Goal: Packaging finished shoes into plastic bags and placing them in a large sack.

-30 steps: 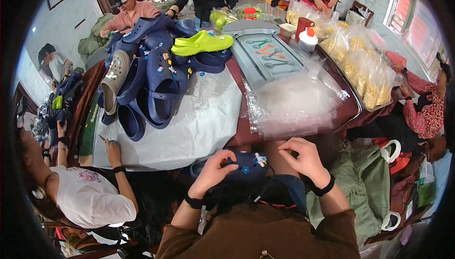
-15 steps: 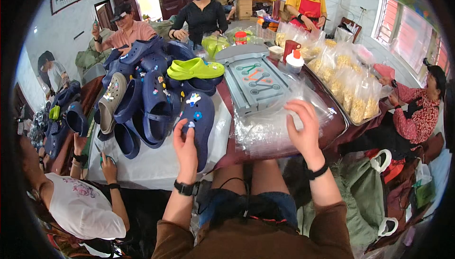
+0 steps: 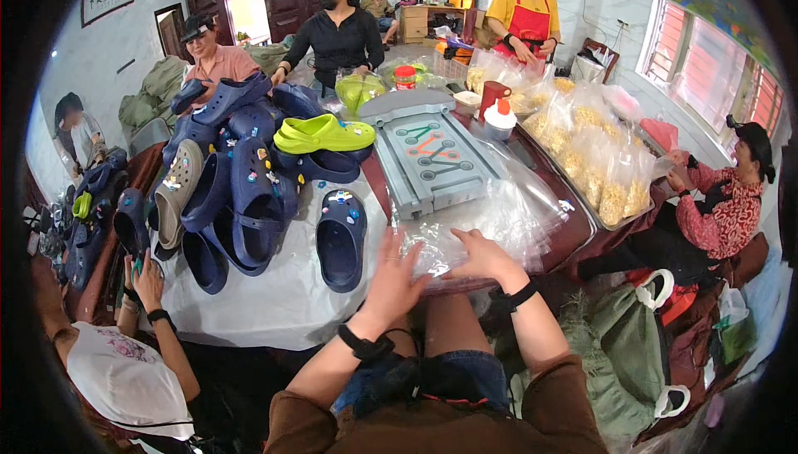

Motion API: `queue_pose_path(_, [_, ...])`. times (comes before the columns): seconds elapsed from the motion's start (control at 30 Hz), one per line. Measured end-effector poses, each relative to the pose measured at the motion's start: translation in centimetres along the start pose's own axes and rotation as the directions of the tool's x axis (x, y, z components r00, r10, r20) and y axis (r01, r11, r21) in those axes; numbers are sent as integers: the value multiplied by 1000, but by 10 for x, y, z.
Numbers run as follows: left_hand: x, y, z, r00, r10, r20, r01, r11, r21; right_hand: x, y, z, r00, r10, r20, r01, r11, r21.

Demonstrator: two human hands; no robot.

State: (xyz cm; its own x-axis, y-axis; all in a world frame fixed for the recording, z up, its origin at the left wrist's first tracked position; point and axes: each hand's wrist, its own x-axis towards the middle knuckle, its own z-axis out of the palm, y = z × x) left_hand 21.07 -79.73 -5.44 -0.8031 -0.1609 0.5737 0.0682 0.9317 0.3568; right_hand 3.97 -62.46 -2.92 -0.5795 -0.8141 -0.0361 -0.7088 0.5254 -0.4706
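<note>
My left hand (image 3: 392, 281) has its fingers spread and holds nothing. It hovers at the table's front edge beside a stack of clear plastic bags (image 3: 519, 213). My right hand (image 3: 486, 256) is open too, its fingertips at the near edge of the bags; whether they touch the film I cannot tell. Left of my hands, a navy clog (image 3: 341, 253) with colourful charms lies on a white sheet (image 3: 274, 313), apart from them. Behind the bags, partly resting over them, is a grey plastic case (image 3: 432, 155) with a coloured diagram on its top.
A pile of navy clogs (image 3: 253, 163) rises at left, with a lime green clog (image 3: 322, 134) and a beige clog (image 3: 178, 192). At right stands a tray (image 3: 611, 225) of filled bags (image 3: 611, 180). A white bottle (image 3: 499, 121) stands behind the case. Co-workers surround the table.
My left hand has left the navy clog, which now lies on the sheet, and moved right toward the bags. My right hand has come down and left to the bags' near edge.
</note>
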Motion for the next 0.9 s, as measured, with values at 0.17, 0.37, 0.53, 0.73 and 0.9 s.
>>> queue_pose_path(0.17, [13,19,45,949,220,224,-207,975,-80,-7,56,13,999,-7,-36,21,904,427])
queue_pose_path(0.37, [1,26,67,906,137,400,-179,982,68,-6,84,33,921,165,-354,-20,925,379])
queue_pose_path(0.53, [-10,23,60,900,48,433,-63,998,21,-13,40,12,883,55,-466,-114,989,-99])
queue_pose_path(0.73, [14,34,51,923,152,353,-148,988,-39,1,37,18,753,85,-652,-100,995,15])
queue_pose_path(0.9, [38,36,70,955,231,184,-222,973,-71,14,27,13,658,24,-753,-14,1000,19])
